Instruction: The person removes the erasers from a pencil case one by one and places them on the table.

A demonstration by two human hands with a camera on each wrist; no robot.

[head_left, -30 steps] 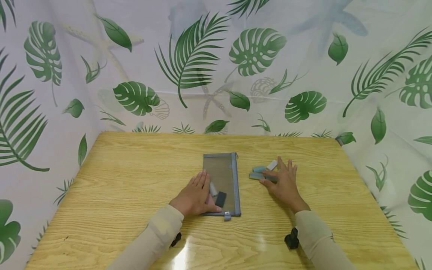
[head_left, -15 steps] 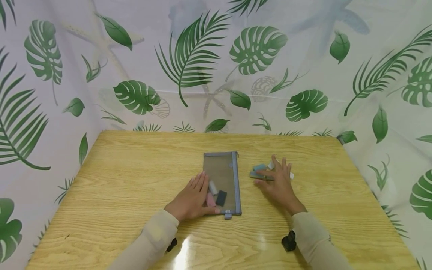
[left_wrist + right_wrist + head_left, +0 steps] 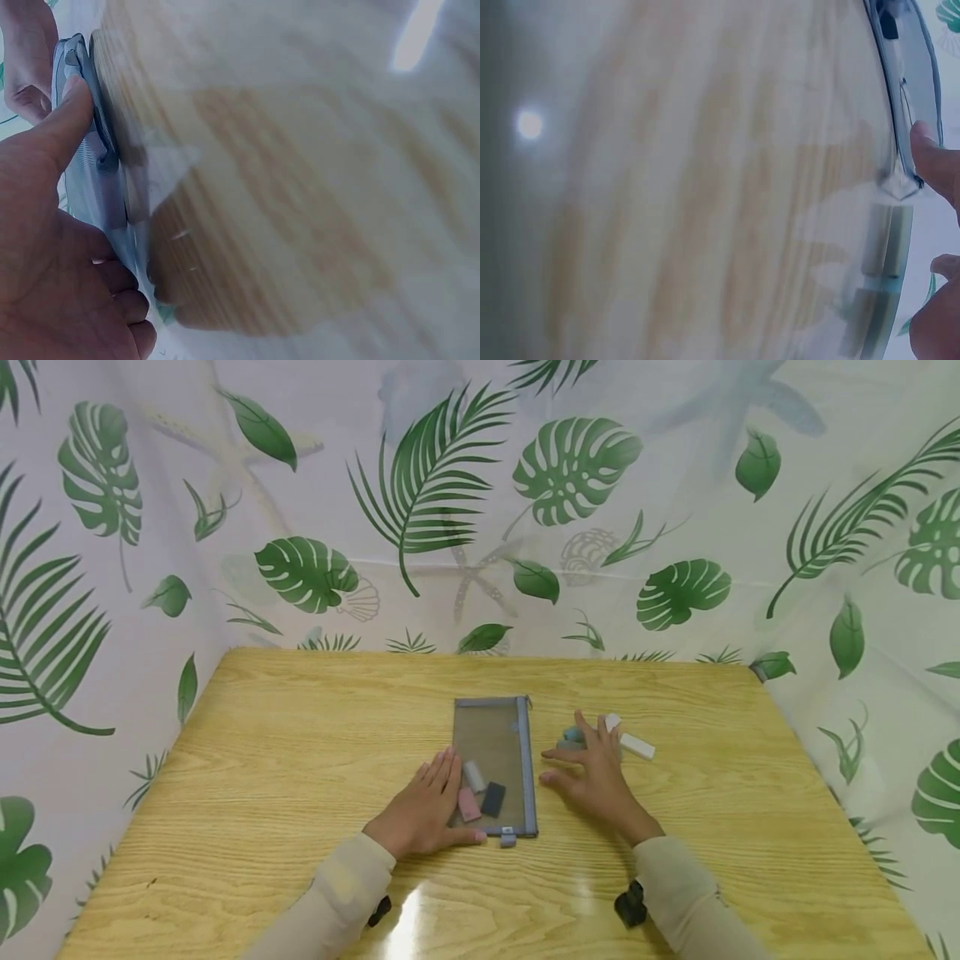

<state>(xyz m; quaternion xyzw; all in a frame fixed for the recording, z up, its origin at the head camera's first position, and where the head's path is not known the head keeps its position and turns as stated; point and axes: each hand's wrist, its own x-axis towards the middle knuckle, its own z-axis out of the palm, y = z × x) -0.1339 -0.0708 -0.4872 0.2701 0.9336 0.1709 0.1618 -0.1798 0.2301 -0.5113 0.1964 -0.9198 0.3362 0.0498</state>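
Observation:
A grey mesh pouch (image 3: 487,727) lies flat, with a white piece (image 3: 473,776), a pink piece (image 3: 468,804) and a dark piece (image 3: 492,799) showing through it. My left hand (image 3: 416,806) rests along its left side, fingers straight, thumb at the bottom edge; in the left wrist view the left hand (image 3: 52,262) has its thumb against the pouch. Just right of the pouch, my right hand (image 3: 596,781) is spread over small blocks, partly hiding a blue one (image 3: 572,735). The right wrist view shows the right hand's fingertips (image 3: 922,136) near the pouch edge, holding nothing visible.
Two white blocks (image 3: 637,746) lie beyond and right of the right hand. Grey-green blocks (image 3: 887,241) stand end to end in the right wrist view. The wooden table (image 3: 300,718) meets a leaf-patterned cloth at its back and sides.
My right hand has moved left toward the pouch, uncovering a white block on its right. My left hand has shifted slightly down and left, exposing more of the pink piece.

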